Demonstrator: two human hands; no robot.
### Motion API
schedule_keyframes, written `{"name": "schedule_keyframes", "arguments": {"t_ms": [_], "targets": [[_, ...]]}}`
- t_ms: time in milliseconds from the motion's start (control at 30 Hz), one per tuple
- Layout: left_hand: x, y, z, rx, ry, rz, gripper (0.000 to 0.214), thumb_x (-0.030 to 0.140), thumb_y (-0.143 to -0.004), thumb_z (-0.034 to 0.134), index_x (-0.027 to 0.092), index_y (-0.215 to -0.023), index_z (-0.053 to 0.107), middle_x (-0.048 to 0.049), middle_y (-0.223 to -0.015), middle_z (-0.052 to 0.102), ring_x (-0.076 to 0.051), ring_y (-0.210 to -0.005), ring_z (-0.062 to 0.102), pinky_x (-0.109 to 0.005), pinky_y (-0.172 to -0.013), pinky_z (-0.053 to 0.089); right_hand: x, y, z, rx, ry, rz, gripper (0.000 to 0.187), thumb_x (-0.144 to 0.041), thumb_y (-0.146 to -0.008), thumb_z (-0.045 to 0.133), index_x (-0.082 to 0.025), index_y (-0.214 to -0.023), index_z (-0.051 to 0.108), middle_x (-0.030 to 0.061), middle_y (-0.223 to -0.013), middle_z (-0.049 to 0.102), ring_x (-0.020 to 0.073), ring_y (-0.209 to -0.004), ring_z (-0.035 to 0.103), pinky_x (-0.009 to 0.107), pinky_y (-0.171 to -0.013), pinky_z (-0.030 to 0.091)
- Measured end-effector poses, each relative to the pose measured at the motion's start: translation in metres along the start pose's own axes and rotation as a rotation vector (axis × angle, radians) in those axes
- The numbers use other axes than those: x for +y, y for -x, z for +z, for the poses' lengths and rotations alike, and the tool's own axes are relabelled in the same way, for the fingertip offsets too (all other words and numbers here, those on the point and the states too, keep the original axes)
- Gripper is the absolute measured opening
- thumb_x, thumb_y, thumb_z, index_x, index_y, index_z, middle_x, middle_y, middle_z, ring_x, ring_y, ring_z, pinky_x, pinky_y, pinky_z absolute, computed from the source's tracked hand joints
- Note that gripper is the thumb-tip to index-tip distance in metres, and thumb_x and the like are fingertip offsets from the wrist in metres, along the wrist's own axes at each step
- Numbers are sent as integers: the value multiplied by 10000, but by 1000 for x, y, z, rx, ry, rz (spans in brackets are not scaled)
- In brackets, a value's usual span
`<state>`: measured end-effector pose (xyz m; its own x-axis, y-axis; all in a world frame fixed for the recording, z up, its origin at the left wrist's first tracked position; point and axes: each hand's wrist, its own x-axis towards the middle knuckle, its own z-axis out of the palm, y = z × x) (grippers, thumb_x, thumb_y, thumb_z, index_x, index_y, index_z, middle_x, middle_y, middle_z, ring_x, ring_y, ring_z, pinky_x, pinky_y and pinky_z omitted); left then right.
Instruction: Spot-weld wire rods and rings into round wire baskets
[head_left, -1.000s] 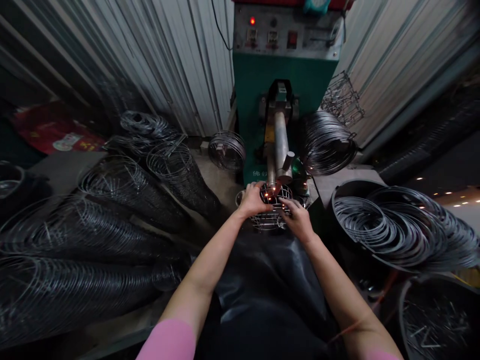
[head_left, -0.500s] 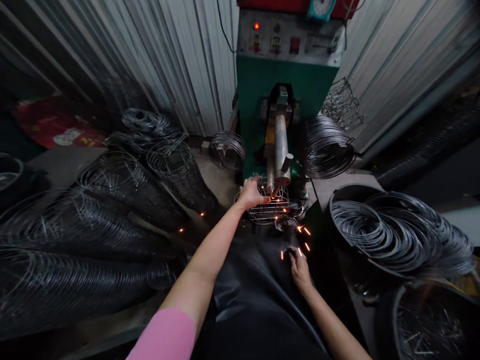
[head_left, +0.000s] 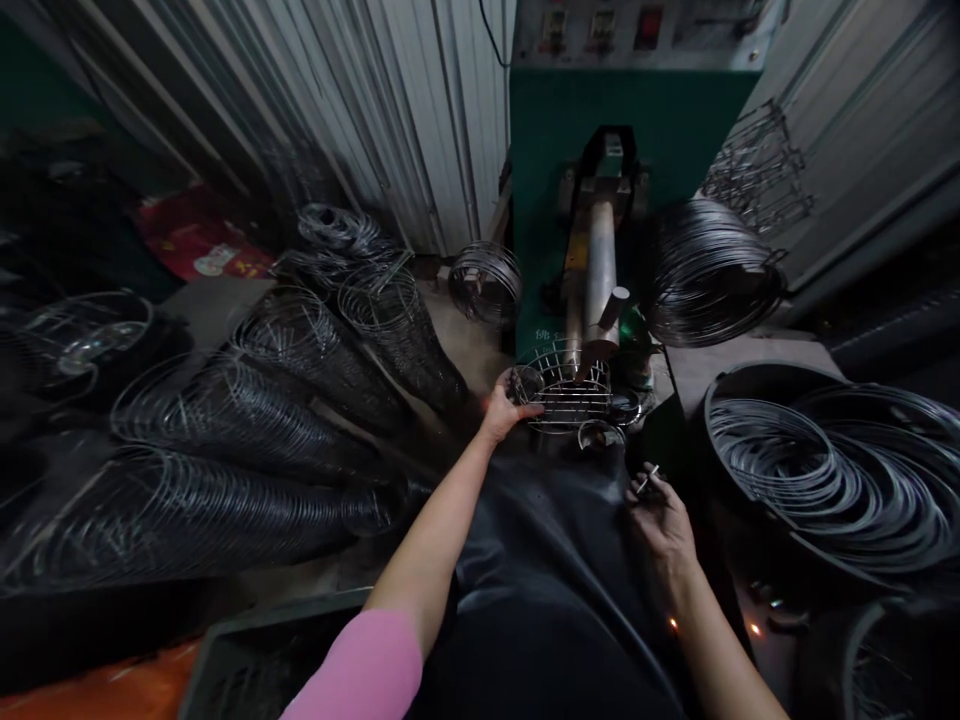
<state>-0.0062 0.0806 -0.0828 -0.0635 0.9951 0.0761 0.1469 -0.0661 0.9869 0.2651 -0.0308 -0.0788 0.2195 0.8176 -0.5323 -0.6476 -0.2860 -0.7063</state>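
Note:
A round wire basket (head_left: 574, 403) sits beneath the metal electrode arm (head_left: 602, 270) of a green spot welder (head_left: 547, 180). My left hand (head_left: 501, 412) grips the basket at its left side, thumb over the wires and fingers partly hidden behind the rim. Lower and to the right, my right hand (head_left: 664, 520) is turned palm up above the black apron (head_left: 540, 560). Its fingers curl around a few short metal rods (head_left: 646, 480); their exact number is hard to make out. A small round metal part (head_left: 600, 436) lies just below the basket.
Tall stacks of wire baskets (head_left: 247, 500) fill the left side. At the right stands a black tub (head_left: 712, 440) of wire rings (head_left: 840, 490). Bundled rings (head_left: 709, 275) hang beside the welder, and a smaller bundle (head_left: 485, 283) is left of it. Two sparks glow near my right forearm.
The shower of sparks at the electrode has died away. My left hand has shifted to the basket's left edge. My right hand has turned palm up, showing the rods. The view has tilted down.

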Motion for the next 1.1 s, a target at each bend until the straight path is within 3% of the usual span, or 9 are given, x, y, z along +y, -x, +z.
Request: {"name": "schedule_keyframes", "arguments": {"t_ms": [133, 333, 467, 567, 700, 800, 867, 967, 1100], "targets": [[9, 15, -7, -36, 187, 6, 944, 371, -514, 801, 160, -1280, 293, -147, -1297, 450, -247, -1154, 492, -382, -953, 423, 9, 10, -7, 6, 32, -85, 207, -219, -578, 681, -220, -776, 621, -56, -586, 561, 64, -441, 442, 214, -401, 399], [32, 61, -25, -130, -138, 116, 979, 397, -443, 833, 159, -1265, 357, -126, -1248, 449, -266, -1155, 471, -402, -993, 380, 12, 23, -1, -97, 20, 15, 193, -272, -571, 679, -217, -739, 600, -37, -570, 562, 121, -558, 549, 278, -496, 478], [59, 73, -23, -108, -426, 223, 963, 410, -418, 843, 196, -1241, 392, -111, -1255, 412, -288, -1194, 411, -423, -1018, 349, 8, 27, 15, -82, 76, 16, 257, -268, -547, 715, -202, -782, 633, -33, -594, 588, 102, -509, 523, 235, -439, 426], [77, 77, -18, -71, -573, 233, 966, 393, -424, 844, 215, -1252, 380, -95, -1233, 428, -287, -1182, 410, -427, -1004, 364, 12, 27, 13, -33, 232, -174, 297, -315, -564, 718, -191, -824, 648, -45, -575, 579, 61, -407, 416, 204, -390, 346], [90, 83, -15, 7, -663, 250, 952, 397, -443, 833, 234, -1255, 364, -81, -1224, 448, -286, -1162, 415, -421, -983, 375, 24, 22, -14, 16, 708, -546, 295, -413, -598, 683, -190, -790, 671, 25, -714, 673, 150, -606, 576, 293, -578, 463], [95, 84, -12, 13, -724, 265, 932, 406, -452, 823, 239, -1248, 368, -81, -1222, 457, -292, -1152, 411, -419, -984, 362, 20, 24, -25, -71, 970, -618, 269, -450, -622, 646, -205, -730, 672, 49, -749, 693, 219, -734, 627, 357, -695, 479], [99, 84, -9, -9, -775, 289, 915, 396, -458, 815, 238, -1244, 374, -81, -1223, 458, -294, -1145, 407, -418, -992, 340, 4, 33, -16, -158, 1069, -660, 264, -436, -676, 612, -210, -797, 674, 49, -796, 695, 220, -773, 634, 351, -722, 476], [103, 84, 0, -59, -850, 334, 898, 374, -474, 796, 229, -1251, 371, -90, -1232, 451, -303, -1144, 393, -432, -1009, 291, -31, 52, 22, -325, 1227, -738, 275, -356, -699, 624, -220, -938, 635, 25, -827, 681, 193, -771, 623, 303, -699, 465], [106, 86, 11, -126, -907, 350, 879, 377, -502, 771, 234, -1265, 359, -95, -1244, 441, -312, -1157, 371, -451, -997, 267, -56, 61, 76, -444, 1441, -699, 244, -236, -609, 676, -216, -836, 590, -19, -700, 626, 157, -646, 572, 247, -573, 422]]}}
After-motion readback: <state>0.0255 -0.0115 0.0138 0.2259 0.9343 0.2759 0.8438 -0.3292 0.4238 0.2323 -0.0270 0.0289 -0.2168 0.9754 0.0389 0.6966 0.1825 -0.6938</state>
